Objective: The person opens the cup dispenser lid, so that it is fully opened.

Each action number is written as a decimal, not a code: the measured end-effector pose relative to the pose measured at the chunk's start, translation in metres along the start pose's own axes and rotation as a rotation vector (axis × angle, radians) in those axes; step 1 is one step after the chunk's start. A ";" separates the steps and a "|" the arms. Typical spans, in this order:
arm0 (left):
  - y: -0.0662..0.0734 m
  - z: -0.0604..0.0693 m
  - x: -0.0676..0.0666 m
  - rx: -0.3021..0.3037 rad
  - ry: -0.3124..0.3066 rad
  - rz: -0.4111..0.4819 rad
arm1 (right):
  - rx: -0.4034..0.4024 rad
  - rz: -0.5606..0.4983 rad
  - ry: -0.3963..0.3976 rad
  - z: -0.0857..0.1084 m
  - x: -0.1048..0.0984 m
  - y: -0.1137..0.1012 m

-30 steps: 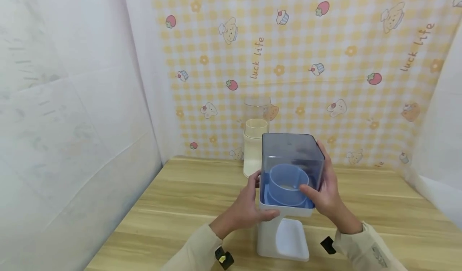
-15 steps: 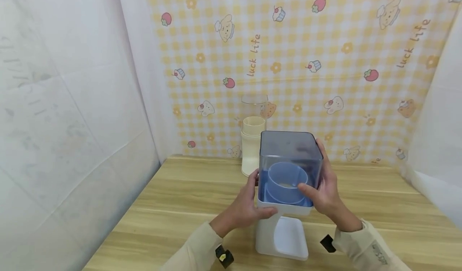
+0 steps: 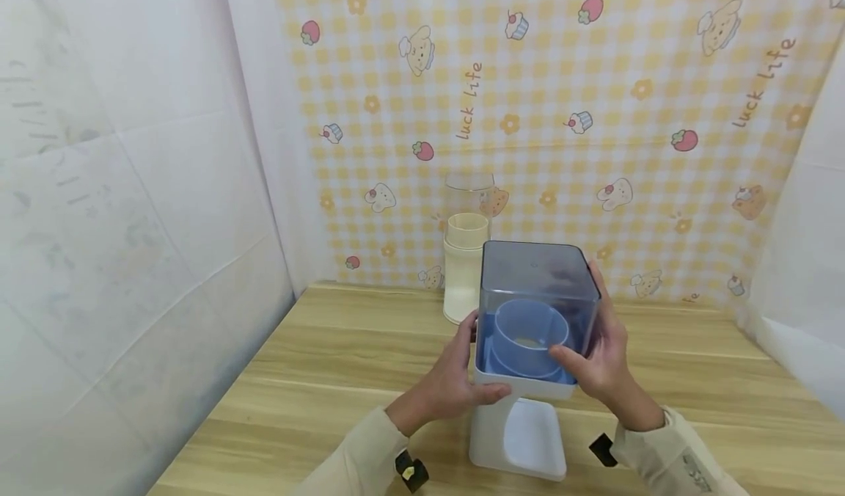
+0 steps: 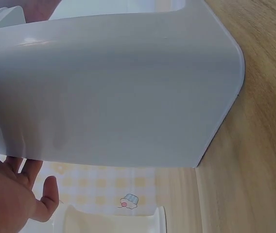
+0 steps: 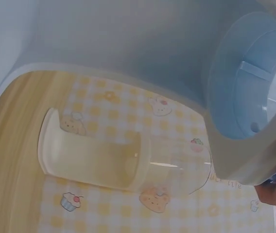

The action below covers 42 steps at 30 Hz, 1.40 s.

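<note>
A dispenser with a white stand (image 3: 488, 431) and a smoky transparent cover (image 3: 536, 268) stands near the front of the table; a blue ring (image 3: 530, 338) shows through the cover. My left hand (image 3: 449, 382) grips the upper body at its left side, thumb along the white rim. On the right side, my right hand (image 3: 599, 349) holds the cover, its thumb on the front face and fingers partly hidden behind. In the left wrist view the white stand (image 4: 113, 92) fills much of the picture. The right wrist view shows the round blue opening (image 5: 235, 87) from below.
A cream dispenser (image 3: 460, 279) with a clear cylindrical top (image 3: 469, 194) stands behind, near the table's back edge. The wooden table (image 3: 317, 378) meets a yellow checked cloth (image 3: 554, 85) at the back, with white sheets (image 3: 165, 188) on both sides.
The smoky cover has shifted slightly to the right and looks a little turned, with my right hand moving along with it. My left hand keeps its grip.
</note>
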<state>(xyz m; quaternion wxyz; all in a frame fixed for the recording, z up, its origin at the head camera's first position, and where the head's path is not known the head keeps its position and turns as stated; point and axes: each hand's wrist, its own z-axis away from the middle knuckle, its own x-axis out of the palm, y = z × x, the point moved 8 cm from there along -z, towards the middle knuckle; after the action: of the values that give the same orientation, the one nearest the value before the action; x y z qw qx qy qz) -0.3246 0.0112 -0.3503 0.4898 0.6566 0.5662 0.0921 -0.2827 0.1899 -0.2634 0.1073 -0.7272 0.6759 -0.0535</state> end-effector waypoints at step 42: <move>0.003 -0.001 0.001 0.054 0.024 0.006 | 0.161 -0.162 0.041 -0.009 -0.003 -0.003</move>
<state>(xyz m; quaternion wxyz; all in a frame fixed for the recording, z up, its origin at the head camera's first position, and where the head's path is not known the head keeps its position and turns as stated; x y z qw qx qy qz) -0.3227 0.0130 -0.3482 0.4649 0.6701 0.5723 0.0862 -0.2823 0.1923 -0.2535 0.1469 -0.7673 0.6104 -0.1310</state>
